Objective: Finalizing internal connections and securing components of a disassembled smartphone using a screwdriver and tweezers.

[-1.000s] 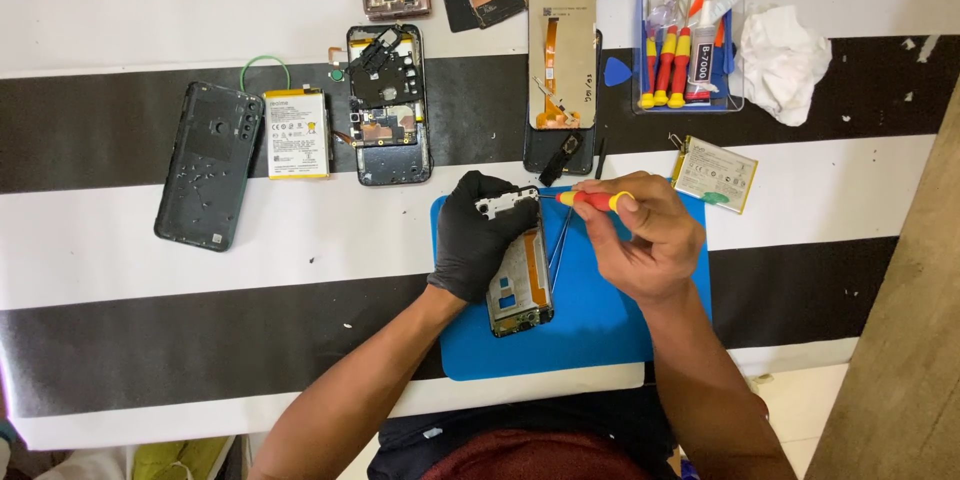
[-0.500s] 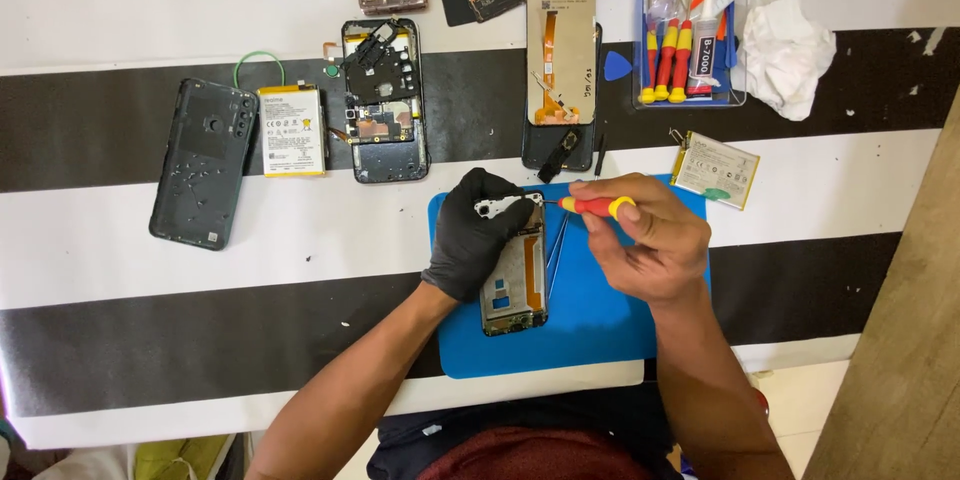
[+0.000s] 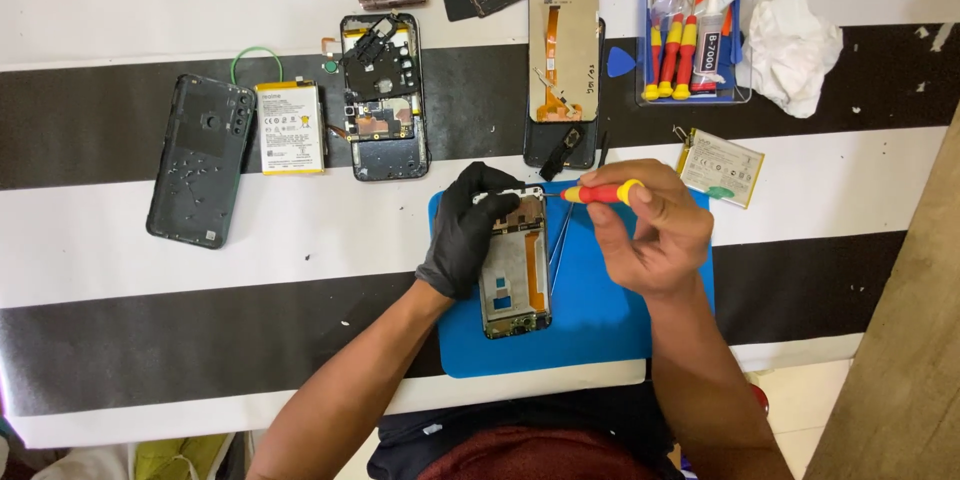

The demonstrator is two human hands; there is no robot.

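on the blue mat (image 3: 600, 325), the gloved left hand (image 3: 468, 230) clamps the opened phone frame (image 3: 514, 265) flat so it cannot slide, while the bare right hand (image 3: 650, 235) pinches a red-and-yellow screwdriver (image 3: 600, 194), tip aimed at the frame's top edge.

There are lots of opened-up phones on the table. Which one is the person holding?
The phone frame on the blue mat. The gloved left hand grips its top edge while the right hand points a red screwdriver at it. The others lie untouched higher up.
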